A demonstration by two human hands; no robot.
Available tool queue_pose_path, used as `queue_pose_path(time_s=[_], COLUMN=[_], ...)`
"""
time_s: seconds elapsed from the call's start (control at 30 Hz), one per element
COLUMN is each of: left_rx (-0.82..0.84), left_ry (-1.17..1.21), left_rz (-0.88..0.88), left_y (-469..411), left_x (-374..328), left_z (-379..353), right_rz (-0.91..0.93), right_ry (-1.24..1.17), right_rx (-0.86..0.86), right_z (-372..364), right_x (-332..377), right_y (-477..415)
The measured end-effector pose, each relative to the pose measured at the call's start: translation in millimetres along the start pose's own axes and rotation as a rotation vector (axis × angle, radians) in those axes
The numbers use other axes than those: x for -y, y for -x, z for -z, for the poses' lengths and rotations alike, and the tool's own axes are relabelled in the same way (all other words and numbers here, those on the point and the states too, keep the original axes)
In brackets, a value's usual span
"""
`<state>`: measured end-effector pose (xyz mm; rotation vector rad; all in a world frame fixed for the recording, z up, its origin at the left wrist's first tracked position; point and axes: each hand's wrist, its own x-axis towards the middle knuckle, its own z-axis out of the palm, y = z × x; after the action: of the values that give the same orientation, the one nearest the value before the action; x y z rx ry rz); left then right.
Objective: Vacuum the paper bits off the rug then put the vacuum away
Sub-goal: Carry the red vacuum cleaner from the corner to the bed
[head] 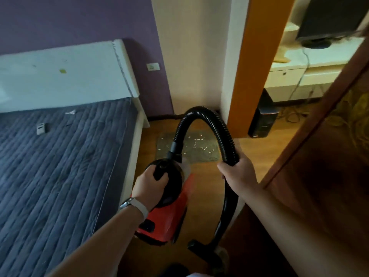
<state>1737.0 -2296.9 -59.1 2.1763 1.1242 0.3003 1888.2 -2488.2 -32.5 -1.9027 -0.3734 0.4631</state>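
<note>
I carry a red and black canister vacuum [169, 214] above the wooden floor, with my left hand [149, 186] gripping its black top handle. A ribbed black hose [207, 118] arches up from the canister and down into my right hand [237, 172], which is closed around it. Below that hand the black wand runs down to the floor nozzle [201, 248]. Ahead on the floor lies a small grey rug [207, 150] scattered with white paper bits [197, 143].
A bed with a blue quilt [60, 166] and white headboard fills the left. A dark wooden door [319, 166] stands at the right. An orange door frame [257, 66] and a black computer tower [261, 122] lie beyond the rug.
</note>
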Motion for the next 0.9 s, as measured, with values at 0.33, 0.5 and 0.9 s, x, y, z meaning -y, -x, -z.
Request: queue_pose_path(time_s=[0.33, 0.5, 0.9], left_rx=[-0.106, -0.045, 0.019], left_ry=[0.050, 0.061, 0.130], left_rz=[0.144, 0.204, 0.278], left_y=[-86, -148, -313], left_x=[4, 30, 75], left_z=[4, -5, 14], right_rz=[0.094, 0.068, -0.022], right_ry=[0.106, 0.166, 0.223], right_rx=[0.148, 0.181, 0.187], right_z=[-45, -81, -199], right_x=[44, 54, 99], right_y=[-114, -166, -308])
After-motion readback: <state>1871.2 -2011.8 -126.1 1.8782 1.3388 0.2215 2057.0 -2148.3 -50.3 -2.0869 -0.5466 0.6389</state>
